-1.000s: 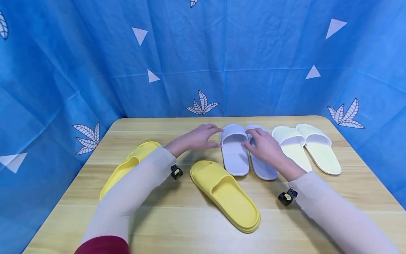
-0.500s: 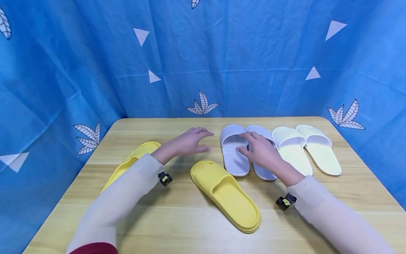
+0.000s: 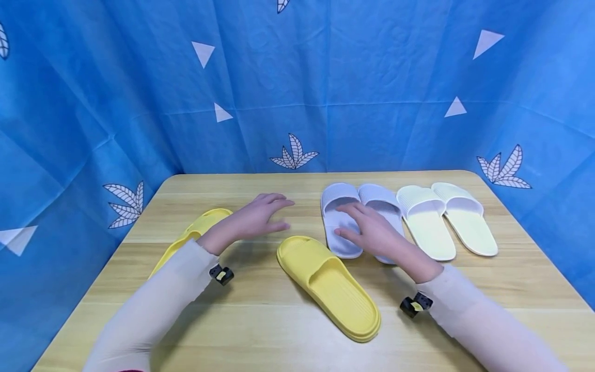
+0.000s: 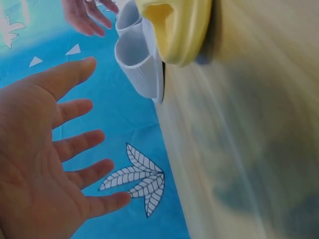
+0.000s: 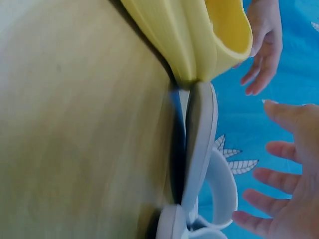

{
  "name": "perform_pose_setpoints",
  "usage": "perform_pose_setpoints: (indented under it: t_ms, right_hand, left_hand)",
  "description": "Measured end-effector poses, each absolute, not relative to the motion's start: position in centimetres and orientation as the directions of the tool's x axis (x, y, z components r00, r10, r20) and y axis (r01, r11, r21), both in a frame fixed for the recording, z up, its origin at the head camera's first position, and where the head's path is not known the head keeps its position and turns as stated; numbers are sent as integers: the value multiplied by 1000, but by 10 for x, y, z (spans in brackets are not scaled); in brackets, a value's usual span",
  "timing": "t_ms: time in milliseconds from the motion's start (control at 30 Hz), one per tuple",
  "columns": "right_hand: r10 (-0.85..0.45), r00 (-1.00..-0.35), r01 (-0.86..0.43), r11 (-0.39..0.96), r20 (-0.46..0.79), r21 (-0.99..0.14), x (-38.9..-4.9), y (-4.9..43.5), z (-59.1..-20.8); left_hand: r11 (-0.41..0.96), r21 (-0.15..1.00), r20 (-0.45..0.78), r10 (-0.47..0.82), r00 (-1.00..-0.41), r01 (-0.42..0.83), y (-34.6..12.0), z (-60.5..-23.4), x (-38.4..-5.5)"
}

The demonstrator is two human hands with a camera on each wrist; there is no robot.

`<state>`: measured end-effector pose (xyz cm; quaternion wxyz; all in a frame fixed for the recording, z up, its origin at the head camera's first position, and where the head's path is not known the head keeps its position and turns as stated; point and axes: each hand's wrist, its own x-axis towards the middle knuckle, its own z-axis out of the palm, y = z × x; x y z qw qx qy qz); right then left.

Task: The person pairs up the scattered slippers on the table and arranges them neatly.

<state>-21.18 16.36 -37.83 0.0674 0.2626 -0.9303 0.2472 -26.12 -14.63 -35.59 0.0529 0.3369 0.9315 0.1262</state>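
1. Left hand and right hand hover empty, fingers spread.
2. Lilac slippers sit paired; pairing looks part done.
3. Nearer yellow slipper lies askew on the bench; taking it probably means reaching down.

Holds left hand above the desk near two yellow slippers, right hand over lavender slippers, with white slippers farther right.
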Motion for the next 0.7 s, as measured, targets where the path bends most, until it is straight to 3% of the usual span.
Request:
perform_pose_setpoints:
  t_ms: [333, 700]
  right_hand:
    - [-563, -784, -619, 674, 261, -403, -193, 149, -377]
    - [-673, -719, -674, 617, 171, -407, -179, 141, -381]
  left_hand:
    - [763, 204, 35, 620, -784, 613, -176, -361, -243]
    - [806, 191, 42, 564, -825, 561, -212, -366, -227]
